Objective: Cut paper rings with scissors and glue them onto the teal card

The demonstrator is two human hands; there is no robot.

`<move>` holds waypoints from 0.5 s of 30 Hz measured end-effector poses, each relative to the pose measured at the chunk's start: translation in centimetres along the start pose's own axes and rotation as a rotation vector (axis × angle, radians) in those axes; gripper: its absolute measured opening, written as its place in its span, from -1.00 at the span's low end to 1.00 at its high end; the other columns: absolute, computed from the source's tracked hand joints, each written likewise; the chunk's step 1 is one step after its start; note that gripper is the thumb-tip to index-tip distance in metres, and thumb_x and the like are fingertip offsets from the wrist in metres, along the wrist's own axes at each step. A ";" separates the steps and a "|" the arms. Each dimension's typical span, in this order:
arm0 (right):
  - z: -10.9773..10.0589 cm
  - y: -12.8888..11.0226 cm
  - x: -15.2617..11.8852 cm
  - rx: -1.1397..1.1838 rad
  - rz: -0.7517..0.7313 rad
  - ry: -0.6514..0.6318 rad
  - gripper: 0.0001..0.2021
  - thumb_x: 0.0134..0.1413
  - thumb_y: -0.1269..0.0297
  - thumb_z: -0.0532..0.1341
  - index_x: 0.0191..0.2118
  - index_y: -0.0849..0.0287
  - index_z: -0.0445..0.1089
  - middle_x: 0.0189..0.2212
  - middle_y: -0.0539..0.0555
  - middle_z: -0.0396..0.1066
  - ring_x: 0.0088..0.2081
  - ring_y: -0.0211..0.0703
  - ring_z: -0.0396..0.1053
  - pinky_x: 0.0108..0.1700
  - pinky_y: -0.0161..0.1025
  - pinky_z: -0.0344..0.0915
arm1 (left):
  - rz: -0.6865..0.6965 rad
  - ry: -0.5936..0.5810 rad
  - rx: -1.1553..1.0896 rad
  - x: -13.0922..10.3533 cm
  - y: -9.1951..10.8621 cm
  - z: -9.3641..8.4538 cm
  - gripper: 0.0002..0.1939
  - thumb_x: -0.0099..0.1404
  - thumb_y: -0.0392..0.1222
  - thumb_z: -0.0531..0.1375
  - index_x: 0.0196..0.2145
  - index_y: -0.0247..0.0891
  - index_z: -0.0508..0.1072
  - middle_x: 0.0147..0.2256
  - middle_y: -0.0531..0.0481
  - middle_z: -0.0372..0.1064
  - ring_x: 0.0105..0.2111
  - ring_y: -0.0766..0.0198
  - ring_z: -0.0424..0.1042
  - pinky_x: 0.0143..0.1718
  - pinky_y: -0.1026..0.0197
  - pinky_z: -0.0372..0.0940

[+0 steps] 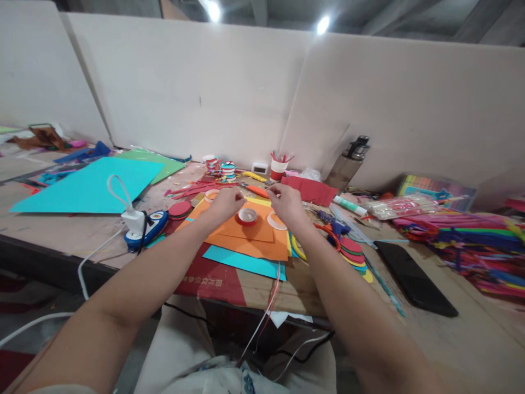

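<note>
Both hands are held close together above a stack of orange paper sheets [262,249]. My left hand [229,202] has its fingers pinched together; anything between the tips is too small to make out. My right hand [285,200] is also pinched, with its fingertips pointing toward the left ones. Between and just below them, a small red-rimmed white round cup-like piece [247,216] rests on the orange paper. White-rimmed rings lie near each hand, one [276,220] beside the right wrist and another [211,195] beyond the left wrist. An orange-handled tool [257,191] lies behind the fingertips.
A blue power strip [146,230] with a white plug sits left, near turquoise card [94,186]. To the right are stacked coloured discs [353,254], a black phone [415,278] and pipe cleaners [463,235]. A bottle [346,161] stands at the back wall.
</note>
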State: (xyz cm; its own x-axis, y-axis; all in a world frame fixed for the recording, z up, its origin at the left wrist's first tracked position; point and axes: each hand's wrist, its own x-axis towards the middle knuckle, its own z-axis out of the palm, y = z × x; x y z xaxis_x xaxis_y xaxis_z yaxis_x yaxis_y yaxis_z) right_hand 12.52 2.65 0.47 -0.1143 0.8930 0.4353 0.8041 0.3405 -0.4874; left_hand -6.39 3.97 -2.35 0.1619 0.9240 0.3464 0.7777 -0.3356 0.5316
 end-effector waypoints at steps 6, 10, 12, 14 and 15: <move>-2.1 1.0 -1.6 -0.154 0.030 -0.128 -0.82 0.13 0.29 0.17 -0.25 0.19 0.51 -0.28 0.11 0.52 -0.27 -0.17 0.40 -0.21 -0.29 0.22 | 0.111 0.091 -0.128 -0.6 1.8 -0.7 -0.79 0.24 -0.18 0.10 -0.42 -0.27 0.51 -0.40 -0.05 0.51 -0.39 0.23 0.41 -0.33 0.22 0.19; -2.2 1.5 -3.6 -0.360 -0.026 -0.330 -0.80 0.11 0.28 0.20 -0.22 0.24 0.52 -0.21 0.23 0.50 -0.21 -0.08 0.39 -0.19 -0.26 0.19 | 0.108 0.125 -0.187 -0.7 2.0 -0.6 -0.80 0.23 -0.16 0.13 -0.42 -0.28 0.51 -0.40 -0.06 0.51 -0.39 0.24 0.42 -0.32 0.22 0.21; -2.0 1.7 -4.4 -0.414 -0.010 -0.380 -0.83 0.11 0.33 0.19 -0.30 0.24 0.53 -0.25 0.26 0.49 -0.23 -0.06 0.39 -0.18 -0.23 0.19 | 0.076 0.101 -0.270 -0.8 2.0 -0.4 -0.81 0.21 -0.14 0.16 -0.44 -0.29 0.49 -0.44 -0.05 0.49 -0.42 0.26 0.40 -0.36 0.23 0.21; -1.8 1.8 -4.7 -0.432 0.003 -0.384 -0.82 0.12 0.38 0.15 -0.37 0.22 0.51 -0.31 0.24 0.50 -0.28 -0.08 0.38 -0.20 -0.23 0.18 | 0.030 0.016 -0.415 -0.9 2.2 -0.1 -0.78 0.21 -0.10 0.16 -0.47 -0.29 0.46 -0.49 -0.03 0.45 -0.49 0.30 0.38 -0.43 0.25 0.21; -1.8 1.9 -4.7 -0.412 0.006 -0.367 -0.80 0.13 0.38 0.13 -0.39 0.21 0.50 -0.34 0.20 0.49 -0.31 -0.10 0.37 -0.23 -0.24 0.18 | 0.001 -0.041 -0.496 -1.0 2.3 0.2 -0.75 0.22 -0.08 0.15 -0.48 -0.30 0.44 -0.52 -0.02 0.43 -0.53 0.33 0.36 -0.46 0.26 0.20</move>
State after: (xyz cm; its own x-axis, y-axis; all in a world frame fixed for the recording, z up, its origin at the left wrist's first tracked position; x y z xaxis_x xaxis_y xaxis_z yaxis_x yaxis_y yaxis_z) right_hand 15.65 -1.44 -1.16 -0.2453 0.9638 0.1047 0.9589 0.2571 -0.1202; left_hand -4.62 2.32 -1.62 0.1939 0.9268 0.3215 0.3967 -0.3738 0.8384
